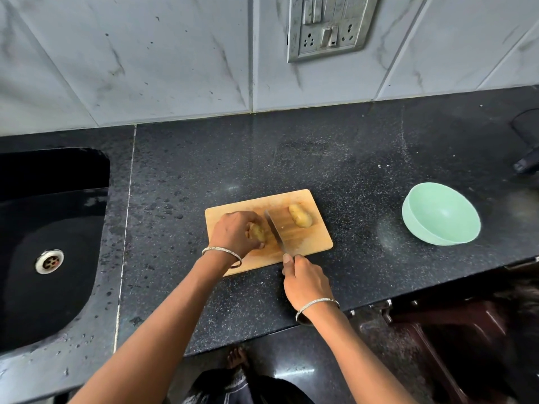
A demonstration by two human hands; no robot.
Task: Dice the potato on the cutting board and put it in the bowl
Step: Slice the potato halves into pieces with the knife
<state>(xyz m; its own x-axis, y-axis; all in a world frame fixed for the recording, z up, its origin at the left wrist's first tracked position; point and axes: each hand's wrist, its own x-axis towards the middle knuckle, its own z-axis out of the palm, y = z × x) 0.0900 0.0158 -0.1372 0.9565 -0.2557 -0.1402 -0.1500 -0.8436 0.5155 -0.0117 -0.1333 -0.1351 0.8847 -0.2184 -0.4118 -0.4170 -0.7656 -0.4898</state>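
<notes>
While left hand (pixel 236 233) grips potato half (pixel 258 232) on board (pixel 309 243), right hand (pixel 304 282) clasps knife (pixel 274 231), blade beside that half, other half (pixel 300 216) apart, bowl (pixel 415 225) rightward

No text, label, brand or number can be read on anything here

The black speckled counter (pixel 335 158) held a wooden board (pixel 306 243) near its front edge, lying slightly askew. A pale green bowl (pixel 442 215) stood well to the board's right. A black sink (pixel 49 217) was sunk into the counter's left end, with water drops scattered beside it.
</notes>
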